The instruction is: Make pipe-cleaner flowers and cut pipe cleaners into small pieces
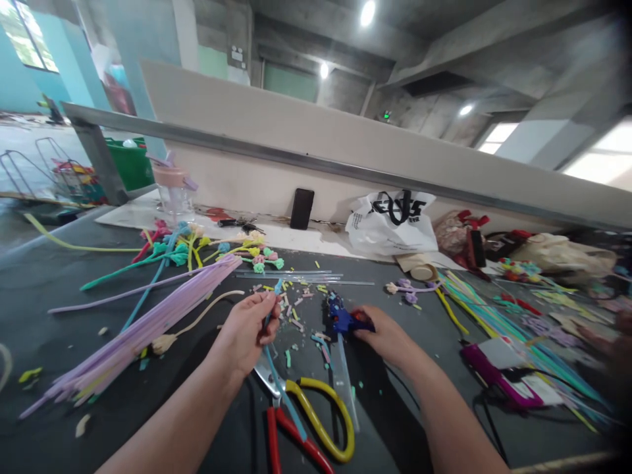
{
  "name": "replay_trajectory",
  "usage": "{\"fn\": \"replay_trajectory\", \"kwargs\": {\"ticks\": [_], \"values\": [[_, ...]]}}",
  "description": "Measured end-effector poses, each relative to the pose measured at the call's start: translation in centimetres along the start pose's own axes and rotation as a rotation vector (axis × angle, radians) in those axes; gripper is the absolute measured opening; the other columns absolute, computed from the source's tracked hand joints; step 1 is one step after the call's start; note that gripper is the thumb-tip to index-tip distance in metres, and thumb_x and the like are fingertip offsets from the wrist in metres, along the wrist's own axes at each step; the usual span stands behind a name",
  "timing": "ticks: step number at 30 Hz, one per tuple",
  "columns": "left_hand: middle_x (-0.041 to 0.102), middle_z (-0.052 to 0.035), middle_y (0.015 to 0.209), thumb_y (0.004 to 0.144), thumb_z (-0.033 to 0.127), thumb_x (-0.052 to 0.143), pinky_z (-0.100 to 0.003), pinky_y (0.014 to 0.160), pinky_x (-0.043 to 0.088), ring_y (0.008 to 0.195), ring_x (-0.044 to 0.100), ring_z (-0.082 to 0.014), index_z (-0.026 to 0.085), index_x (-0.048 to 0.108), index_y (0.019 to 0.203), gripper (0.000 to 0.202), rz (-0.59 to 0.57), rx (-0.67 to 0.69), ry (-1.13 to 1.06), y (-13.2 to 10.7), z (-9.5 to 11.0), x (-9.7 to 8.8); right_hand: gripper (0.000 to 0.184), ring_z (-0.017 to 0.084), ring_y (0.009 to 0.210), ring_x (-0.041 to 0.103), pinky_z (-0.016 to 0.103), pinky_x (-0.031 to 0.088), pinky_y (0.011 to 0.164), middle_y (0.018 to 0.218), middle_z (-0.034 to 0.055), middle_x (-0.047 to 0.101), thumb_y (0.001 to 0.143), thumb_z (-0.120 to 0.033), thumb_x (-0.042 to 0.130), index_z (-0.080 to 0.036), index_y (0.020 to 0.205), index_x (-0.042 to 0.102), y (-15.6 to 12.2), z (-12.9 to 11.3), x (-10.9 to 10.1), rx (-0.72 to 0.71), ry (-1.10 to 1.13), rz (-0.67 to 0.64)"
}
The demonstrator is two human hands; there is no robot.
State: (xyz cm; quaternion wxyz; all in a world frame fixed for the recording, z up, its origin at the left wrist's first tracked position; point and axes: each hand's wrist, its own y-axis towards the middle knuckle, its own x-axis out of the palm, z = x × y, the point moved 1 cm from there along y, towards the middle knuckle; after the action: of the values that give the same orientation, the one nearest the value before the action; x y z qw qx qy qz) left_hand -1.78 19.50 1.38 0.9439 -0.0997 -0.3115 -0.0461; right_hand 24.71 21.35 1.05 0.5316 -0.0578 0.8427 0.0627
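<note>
My left hand (247, 332) pinches a light blue pipe cleaner (285, 392) between thumb and fingers. Its short tip shows above the fingertips, and the long tail hangs down across the scissors. In my right hand (388, 334) is a dark blue hot glue gun (342, 320), gripped by its handle, and a clear glue stick (349, 385) sticks out of it toward me. Large scissors (323, 421) with yellow and red handles lie below my left hand. Small cut pieces of pipe cleaner (296, 322) are scattered between my hands.
A bundle of pink-purple stems (162, 322) and several fluffy flowers (182, 250) lie left. Loose glue sticks (306, 276), a phone (301, 209) and a white bag (390, 227) are behind. A purple device (503, 375) sits right, near another person's hand (605, 336).
</note>
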Motion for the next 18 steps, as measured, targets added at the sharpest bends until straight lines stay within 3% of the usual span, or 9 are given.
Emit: {"fn": "replay_trajectory", "kwargs": {"ticks": [6,9,11,13,18], "values": [[0.047,0.0046,0.059,0.069,0.031,0.065,-0.011,0.031,0.018,0.038,0.036,-0.0010,0.012,0.052,0.072,0.023,-0.006,0.002,-0.006,0.1,-0.1,-0.1,0.031,0.019,0.089,0.054,0.032,0.039,0.081,0.094,0.0054,0.060,0.068,-0.010,0.054,-0.017,0.098,0.057,-0.3,2.2,-0.3,-0.090,-0.002,-0.032],[0.048,0.0045,0.059,0.068,0.032,0.066,-0.011,0.030,0.018,0.038,0.036,-0.0010,0.012,0.052,0.071,0.024,0.001,0.006,-0.008,0.2,-0.1,-0.2,0.040,0.022,0.095,0.052,0.034,0.038,0.080,0.100,0.0069,0.060,0.065,-0.012,0.058,-0.018,0.105,0.055,-0.3,1.5,-0.9,-0.013,-0.125,-0.040],[0.048,0.0046,0.059,0.068,0.032,0.066,-0.011,0.030,0.018,0.038,0.036,-0.0010,0.013,0.051,0.070,0.025,-0.004,0.010,-0.010,0.2,0.0,-0.4,0.039,0.026,0.100,0.048,0.036,0.036,0.076,0.103,0.0073,0.060,0.067,-0.016,0.060,-0.021,0.105,0.057,-0.2,-0.2,-1.3,0.061,-0.246,0.019],[0.048,0.0048,0.059,0.068,0.033,0.066,-0.011,0.030,0.018,0.037,0.036,-0.0009,0.013,0.051,0.070,0.025,-0.011,0.017,-0.006,0.3,0.2,-0.5,0.024,0.025,0.101,0.047,0.034,0.033,0.075,0.102,0.0064,0.060,0.073,-0.019,0.056,-0.022,0.095,0.061,0.0,-2.7,-1.2,0.002,-0.291,0.049],[0.048,0.0051,0.058,0.069,0.032,0.065,-0.011,0.030,0.017,0.036,0.035,-0.0005,0.013,0.050,0.068,0.025,-0.005,0.072,0.029,0.4,0.5,-0.7,0.011,0.018,0.092,0.052,0.033,0.027,0.078,0.089,0.0008,0.066,0.078,-0.023,0.053,-0.024,0.081,0.065,1.5,-8.9,1.9,-0.168,-0.355,-0.088]]}}
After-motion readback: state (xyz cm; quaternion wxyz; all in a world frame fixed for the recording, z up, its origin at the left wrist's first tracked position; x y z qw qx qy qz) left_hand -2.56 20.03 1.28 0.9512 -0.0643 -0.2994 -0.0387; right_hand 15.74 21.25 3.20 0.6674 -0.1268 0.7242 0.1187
